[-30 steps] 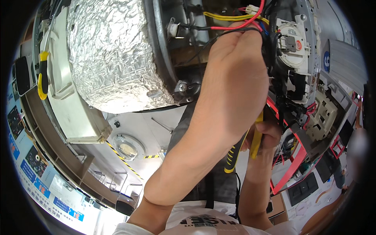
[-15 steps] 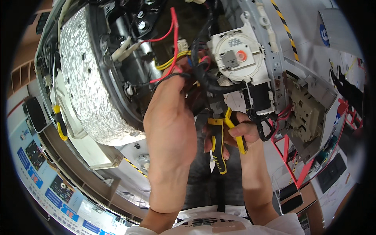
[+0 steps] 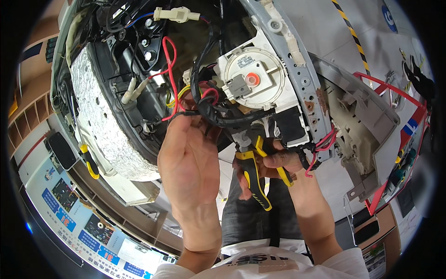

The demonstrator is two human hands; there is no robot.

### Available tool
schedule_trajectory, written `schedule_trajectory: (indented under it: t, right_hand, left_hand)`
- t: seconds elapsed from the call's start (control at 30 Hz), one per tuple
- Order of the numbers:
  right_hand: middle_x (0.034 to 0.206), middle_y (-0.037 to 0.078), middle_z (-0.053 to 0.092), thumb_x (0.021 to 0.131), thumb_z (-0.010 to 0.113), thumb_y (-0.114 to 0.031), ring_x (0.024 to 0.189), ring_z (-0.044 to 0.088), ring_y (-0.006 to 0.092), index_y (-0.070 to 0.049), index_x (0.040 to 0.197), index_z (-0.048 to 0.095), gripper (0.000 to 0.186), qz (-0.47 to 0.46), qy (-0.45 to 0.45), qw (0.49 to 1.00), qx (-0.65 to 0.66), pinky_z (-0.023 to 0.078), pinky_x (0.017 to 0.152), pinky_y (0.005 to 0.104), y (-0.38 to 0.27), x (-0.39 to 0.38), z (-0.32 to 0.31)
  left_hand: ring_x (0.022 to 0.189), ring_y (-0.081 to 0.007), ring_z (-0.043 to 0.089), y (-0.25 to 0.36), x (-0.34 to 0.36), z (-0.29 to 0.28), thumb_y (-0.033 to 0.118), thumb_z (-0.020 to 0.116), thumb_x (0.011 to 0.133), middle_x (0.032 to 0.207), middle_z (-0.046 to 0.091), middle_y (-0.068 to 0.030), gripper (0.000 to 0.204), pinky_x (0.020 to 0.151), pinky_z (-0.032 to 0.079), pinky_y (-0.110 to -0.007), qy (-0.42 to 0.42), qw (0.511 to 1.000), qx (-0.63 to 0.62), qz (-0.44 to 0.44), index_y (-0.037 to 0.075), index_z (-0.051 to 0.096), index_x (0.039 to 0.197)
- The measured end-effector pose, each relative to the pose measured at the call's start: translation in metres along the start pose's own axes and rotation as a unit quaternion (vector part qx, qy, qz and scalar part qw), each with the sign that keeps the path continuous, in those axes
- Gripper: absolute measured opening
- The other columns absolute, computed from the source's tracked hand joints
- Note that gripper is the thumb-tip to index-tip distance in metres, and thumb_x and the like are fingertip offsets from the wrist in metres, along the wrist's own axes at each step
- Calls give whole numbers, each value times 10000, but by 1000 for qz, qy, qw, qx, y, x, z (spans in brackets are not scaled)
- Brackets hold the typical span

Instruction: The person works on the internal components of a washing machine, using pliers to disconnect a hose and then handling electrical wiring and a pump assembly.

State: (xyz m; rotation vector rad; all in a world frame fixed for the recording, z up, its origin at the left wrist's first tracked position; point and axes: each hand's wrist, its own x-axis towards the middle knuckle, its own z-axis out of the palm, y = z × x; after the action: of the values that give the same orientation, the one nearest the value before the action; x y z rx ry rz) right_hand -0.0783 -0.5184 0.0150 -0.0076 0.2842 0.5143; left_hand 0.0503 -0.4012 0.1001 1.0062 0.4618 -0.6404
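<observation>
My left hand [image 3: 190,162] reaches up among the wires inside the opened machine. Its fingertips are partly hidden, but they close around wiring beside a red wire [image 3: 173,81] and a yellow wire bundle [image 3: 179,96]. In my right hand [image 3: 284,160] is a pair of pliers [image 3: 253,174] with yellow-and-black handles, spread apart. The grey jaws point upward, just below a thick black-wrapped wire harness [image 3: 232,122]; whether they grip anything is hard to see. A white round dial-like part [image 3: 255,76] with an orange centre sits above the pliers.
A silver-wrapped drum [image 3: 104,111] fills the machine's left side. A yellow-and-black handled tool [image 3: 89,162] rests on the left rim. To the right are a perforated metal frame [image 3: 304,81], a detached grey panel [image 3: 355,111] and a red stand [image 3: 395,153].
The view has shifted, bringing a cream connector into sight at the top. My left hand stays among the wires; the pliers remain in my right hand, their jaws now more visible.
</observation>
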Motion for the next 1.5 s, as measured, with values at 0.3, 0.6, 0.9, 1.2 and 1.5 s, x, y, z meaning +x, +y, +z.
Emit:
schedule_trajectory:
  t: [0.3,0.6,0.9,1.2,1.5]
  right_hand:
    - [916,230,644,907,656,-351,749,658,343,93,1203,483,561,-13,-54,998,20,536,667,432,13,6,-3]
    - [855,231,649,904,660,-308,713,655,343,75,1140,513,473,-33,-36,998,44,531,645,425,23,12,11]
    - [1031,232,657,940,612,-344,1021,651,355,63,1281,470,549,-5,-57,997,-52,505,910,449,12,9,-2]
    - [998,184,665,968,570,-388,979,667,306,4,1232,522,474,-17,-69,992,-103,533,859,414,-16,7,-14]
    - [983,178,662,967,570,-393,961,666,300,2,1221,524,472,-12,-74,992,-105,533,844,411,-29,8,-17]
  left_hand:
    - [1191,-211,526,0,1,-15,238,326,1023,1355,562,-73,428,1031,340,-387,-36,999,5,1,29,487,1360]
    - [1228,-242,503,-7,-3,-9,192,384,1003,1336,545,-129,403,1078,343,-411,-2,999,4,34,-30,497,1320]
    - [1116,-227,566,-6,-3,-13,218,365,1023,1294,596,-77,397,1011,364,-391,1,999,37,33,25,506,1340]
    - [1125,-213,557,-5,-1,-10,230,355,1025,1296,599,-62,391,993,359,-389,-9,999,36,34,45,515,1330]
    - [1150,-219,552,-4,-1,-11,230,359,1022,1305,597,-64,390,994,361,-388,-20,998,45,29,48,523,1326]
